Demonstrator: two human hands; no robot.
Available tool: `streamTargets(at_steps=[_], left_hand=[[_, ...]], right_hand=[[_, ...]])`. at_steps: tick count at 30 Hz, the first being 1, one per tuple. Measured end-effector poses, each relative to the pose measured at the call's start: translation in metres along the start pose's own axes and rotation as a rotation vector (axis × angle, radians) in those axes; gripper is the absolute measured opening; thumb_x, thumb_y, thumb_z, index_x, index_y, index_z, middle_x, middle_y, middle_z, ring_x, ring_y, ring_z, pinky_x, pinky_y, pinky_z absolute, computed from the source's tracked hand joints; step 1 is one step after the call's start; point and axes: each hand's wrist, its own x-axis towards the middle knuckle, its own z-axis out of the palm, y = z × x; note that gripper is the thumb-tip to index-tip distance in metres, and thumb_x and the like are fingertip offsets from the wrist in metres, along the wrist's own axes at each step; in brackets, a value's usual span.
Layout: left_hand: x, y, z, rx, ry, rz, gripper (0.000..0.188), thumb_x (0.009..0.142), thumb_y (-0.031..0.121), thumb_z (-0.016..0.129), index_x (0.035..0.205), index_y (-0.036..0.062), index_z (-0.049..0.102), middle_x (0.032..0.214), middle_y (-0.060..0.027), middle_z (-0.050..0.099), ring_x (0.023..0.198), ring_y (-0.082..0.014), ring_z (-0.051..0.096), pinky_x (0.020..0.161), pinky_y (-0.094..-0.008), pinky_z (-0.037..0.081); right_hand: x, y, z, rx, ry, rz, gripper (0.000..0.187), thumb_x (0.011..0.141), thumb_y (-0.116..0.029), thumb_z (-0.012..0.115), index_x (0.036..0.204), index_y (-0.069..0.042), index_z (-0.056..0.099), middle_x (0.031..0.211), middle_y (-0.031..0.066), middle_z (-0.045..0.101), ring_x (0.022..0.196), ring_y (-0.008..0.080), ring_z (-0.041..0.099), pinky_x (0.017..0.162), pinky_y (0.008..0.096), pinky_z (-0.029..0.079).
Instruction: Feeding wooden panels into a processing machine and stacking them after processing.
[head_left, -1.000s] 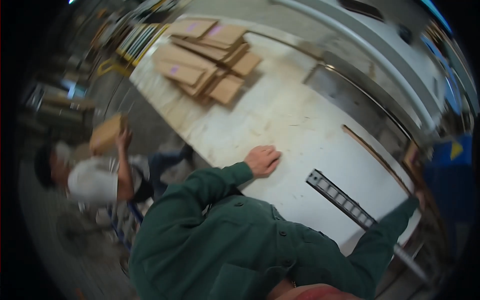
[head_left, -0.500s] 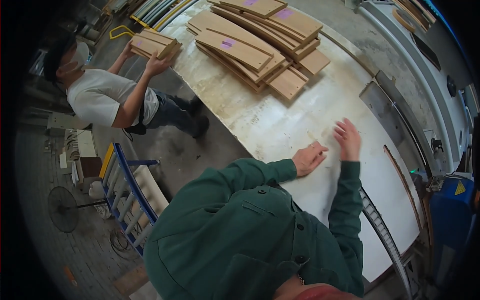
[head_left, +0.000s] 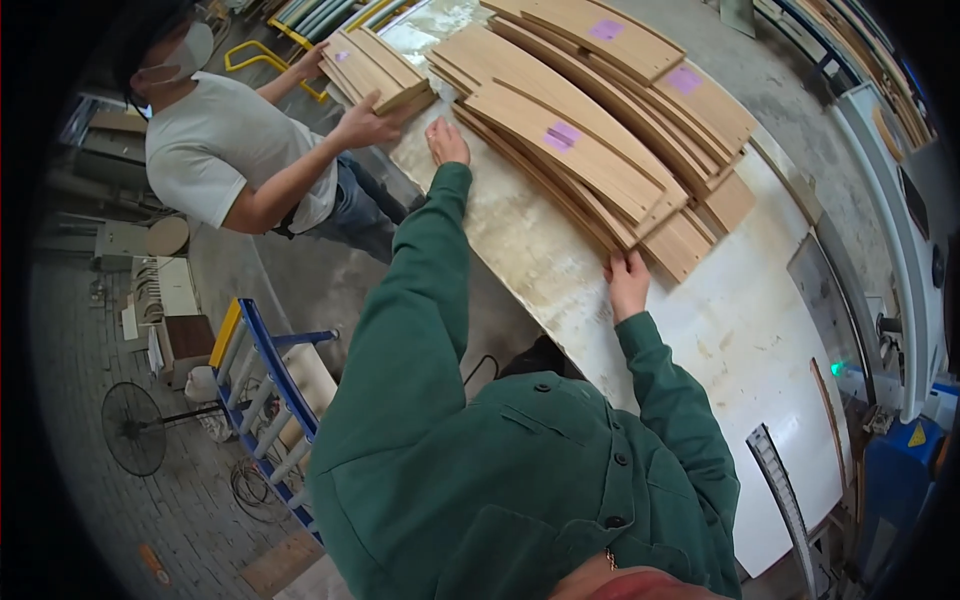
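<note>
Curved wooden slats (head_left: 590,150) lie stacked across the far half of the white worktable (head_left: 740,340), and you have a hand at each end of the nearest ones. Your left hand (head_left: 446,142) rests flat, fingers together, against the far-left end of the stack; your right hand (head_left: 628,282) presses its fingers onto the near end (neither is closed around anything). Purple labels (head_left: 563,134) mark several slats. Beyond your left hand, a co-worker in a white shirt (head_left: 215,150) holds a smaller bundle of slats (head_left: 375,68) at the table's corner.
</note>
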Motion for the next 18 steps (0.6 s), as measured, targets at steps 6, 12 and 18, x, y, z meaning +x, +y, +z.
streamTargets(at_steps=[6, 12, 18], left_hand=[[0.054, -0.046, 0.023, -0.222, -0.182, -0.067, 0.03, 0.077, 0.02, 0.045, 0.098, 0.0017, 0.056, 0.097, -0.0149, 0.054, 0.092, -0.0256, 0.05, 0.082, -0.0315, 0.038], [0.091, -0.022, 0.017, -0.378, -0.757, -0.45, 0.022, 0.074, 0.016, 0.047, 0.085, 0.0021, 0.059, 0.072, -0.0059, 0.056, 0.063, -0.0133, 0.051, 0.056, -0.0245, 0.041], [0.1, -0.03, 0.008, -0.494, -0.775, -0.499, 0.022, 0.076, 0.016, 0.046, 0.082, -0.0008, 0.059, 0.074, -0.0085, 0.058, 0.066, -0.0157, 0.053, 0.06, -0.027, 0.042]], right_hand=[[0.001, 0.011, 0.012, -0.237, 0.157, -0.191, 0.015, 0.083, -0.016, 0.05, 0.081, -0.001, 0.05, 0.062, -0.0012, 0.04, 0.051, 0.0077, 0.037, 0.045, 0.0225, 0.03], [0.002, 0.011, 0.002, -0.2, 0.097, 0.041, 0.03, 0.08, -0.022, 0.054, 0.103, -0.004, 0.053, 0.091, 0.0143, 0.047, 0.086, 0.0258, 0.046, 0.078, 0.0314, 0.036], [-0.002, 0.0, 0.009, -0.169, 0.172, -0.008, 0.029, 0.078, -0.023, 0.056, 0.1, -0.003, 0.054, 0.093, 0.0157, 0.048, 0.089, 0.0281, 0.046, 0.08, 0.0327, 0.036]])
